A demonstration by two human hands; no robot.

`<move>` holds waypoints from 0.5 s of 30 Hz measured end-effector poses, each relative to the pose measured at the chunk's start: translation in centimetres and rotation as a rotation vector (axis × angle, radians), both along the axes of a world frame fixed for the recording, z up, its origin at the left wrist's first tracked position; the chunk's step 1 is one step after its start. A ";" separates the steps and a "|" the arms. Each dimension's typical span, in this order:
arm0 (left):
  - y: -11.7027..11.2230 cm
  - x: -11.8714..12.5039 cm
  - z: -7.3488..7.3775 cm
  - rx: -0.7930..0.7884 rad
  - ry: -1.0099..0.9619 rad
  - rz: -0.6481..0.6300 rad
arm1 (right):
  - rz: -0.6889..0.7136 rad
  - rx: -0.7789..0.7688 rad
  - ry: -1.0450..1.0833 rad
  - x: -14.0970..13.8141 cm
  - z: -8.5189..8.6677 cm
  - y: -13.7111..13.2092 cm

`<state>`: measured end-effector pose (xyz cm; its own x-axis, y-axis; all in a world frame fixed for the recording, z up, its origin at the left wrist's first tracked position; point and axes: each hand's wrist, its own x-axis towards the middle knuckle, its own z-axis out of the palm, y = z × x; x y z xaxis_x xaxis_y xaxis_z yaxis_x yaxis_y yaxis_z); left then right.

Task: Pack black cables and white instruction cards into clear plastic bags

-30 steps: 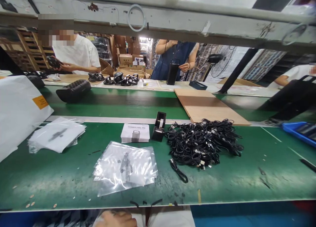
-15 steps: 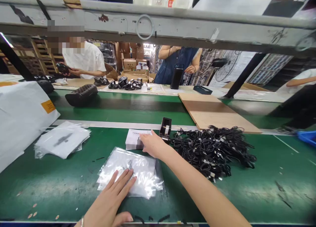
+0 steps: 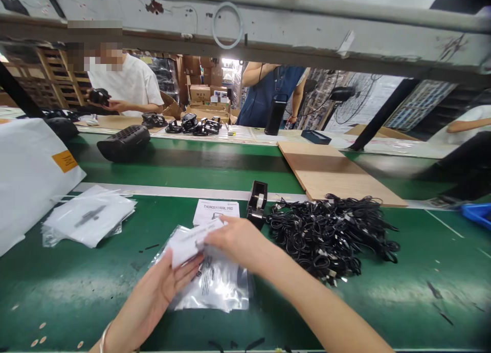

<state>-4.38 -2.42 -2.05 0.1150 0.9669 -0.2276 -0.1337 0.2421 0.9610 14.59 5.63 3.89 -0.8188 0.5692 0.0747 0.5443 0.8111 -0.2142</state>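
Fingers point(image 3: 215, 237) of the right hand point(image 3: 238, 243) pinch a white rectangular paper leaflet point(image 3: 184, 247), while the left hand point(image 3: 159, 281) loosely grips its other end, apparently steadying it above the flat, clear plastic bags point(image 3: 218, 289).

One camera, worn on the person's head, looks forward and down across the green table point(image 3: 399, 312) from its near edge, facing 12 o'clock. Around the picture's centre, the left hand point(image 3: 163, 281) reaches in from 7 o'clock and the right hand point(image 3: 238, 240) from 5, both near the lens. The beam point(image 3: 287, 28) spans the top at 12, and the view passes beneath it to a co-worker point(image 3: 125, 84) at 10, well beyond the table. The frame's edges cut the sack point(image 3: 30, 184) at 9 and the blue tray point(image 3: 475, 213) at 3.
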 end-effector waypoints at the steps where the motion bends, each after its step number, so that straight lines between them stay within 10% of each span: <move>1: 0.2 0.3 0.6 -0.068 -0.054 0.034 | -0.009 0.003 0.123 0.1 -0.4 -1.2; 5: 0.3 1.8 1.9 -0.244 -0.205 0.038 | -0.558 -0.242 0.646 2.4 -1.9 -4.4; 10: 0.3 3.7 0.2 -0.163 -0.086 -0.034 | -0.715 -1.012 0.877 6.7 -4.0 -6.9; 15: 1.0 3.8 -1.4 0.127 0.520 -0.131 | -0.917 -0.967 1.190 8.7 -6.1 -7.9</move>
<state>-0.57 -1.46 -3.41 0.1399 0.9757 -0.1687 0.3900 0.1023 0.9151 23.25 -2.28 -2.26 -0.0057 0.9621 -0.2727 -0.0824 -0.2722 -0.9587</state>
